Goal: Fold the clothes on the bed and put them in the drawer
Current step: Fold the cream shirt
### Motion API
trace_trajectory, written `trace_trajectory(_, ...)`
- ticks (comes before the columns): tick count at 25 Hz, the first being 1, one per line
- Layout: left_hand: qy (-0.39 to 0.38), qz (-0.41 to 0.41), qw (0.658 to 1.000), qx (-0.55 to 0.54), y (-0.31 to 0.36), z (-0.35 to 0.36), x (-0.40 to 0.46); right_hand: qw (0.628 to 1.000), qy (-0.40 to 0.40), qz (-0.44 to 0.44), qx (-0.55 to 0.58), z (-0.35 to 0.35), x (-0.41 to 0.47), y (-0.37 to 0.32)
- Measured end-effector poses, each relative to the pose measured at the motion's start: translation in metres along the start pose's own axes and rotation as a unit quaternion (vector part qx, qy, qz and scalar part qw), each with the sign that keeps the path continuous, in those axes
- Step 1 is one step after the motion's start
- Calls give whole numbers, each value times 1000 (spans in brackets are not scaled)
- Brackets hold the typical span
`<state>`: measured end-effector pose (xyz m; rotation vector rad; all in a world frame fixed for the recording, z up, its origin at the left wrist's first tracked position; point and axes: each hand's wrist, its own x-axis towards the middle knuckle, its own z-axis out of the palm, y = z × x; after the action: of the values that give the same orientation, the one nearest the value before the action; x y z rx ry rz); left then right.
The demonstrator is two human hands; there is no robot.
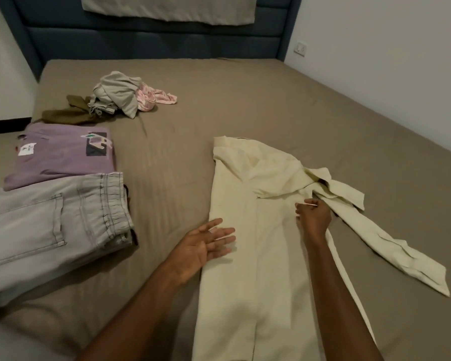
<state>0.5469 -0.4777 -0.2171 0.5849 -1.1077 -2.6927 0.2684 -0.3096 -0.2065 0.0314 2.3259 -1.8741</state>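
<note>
Shirt [248,230] lies pale and long on the bed [245,100], its long axis running from the collar end at the far side toward the person, with one side already turned in along the left edge. The other sleeve [370,230] trails off to the right, away from the body of the shirt, slanting down toward the near right.

The right hand [314,214] sits right where that sleeve leaves the shirt, fingers curled and pinching the cloth near the shoulder. The left hand [208,243] rests palm up, fingers straight and spread, holding nothing, at the shirt's left edge about halfway down its length.

So the loose sleeve lies to the right of the grip, and the right hand is much the nearer one; my guess is the sleeve has to come across leftward onto the shirt's body while the left hand steadies the folded edge.

Folded purple shirt [60,157] and grey trousers [52,225] sit side by side at the left of the bed, and a small heap of unfolded clothes [115,100] waits further up.
</note>
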Motion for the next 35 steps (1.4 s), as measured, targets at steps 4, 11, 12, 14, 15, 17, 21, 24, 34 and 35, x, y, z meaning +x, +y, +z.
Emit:
trace_trajectory(4,-4,-49,992,-112,14,-4,61,986,165,5,-27,-6,95,-16)
trace_trajectory(11,21,-107,983,-148,6,-26,87,927,206,11,-314,-39,181,21)
trace_trajectory(12,29,-110,982,-149,6,-25,89,938,219,20,-267,-46,189,22)
trace_trajectory(14,32,-110,981,-154,7,-29,89,951,279,27,-132,-58,197,15)
trace_trajectory(15,35,-111,981,-156,6,-31,90,950,305,14,-69,-61,195,8)
trace_trajectory(17,35,-110,980,-162,5,-32,88,944,324,-62,20,-63,189,-11)
trace_trajectory(21,31,-94,983,-155,8,-25,85,943,214,-165,195,-53,153,-81)
trace_trajectory(24,27,-84,984,-151,13,-16,80,921,8,-176,347,-43,77,-132)
trace_trajectory(34,19,-150,988,38,16,6,38,845,-486,-124,185,-41,-166,34)
trace_trajectory(35,18,-138,988,63,13,7,33,844,-480,-126,202,-46,-173,48)
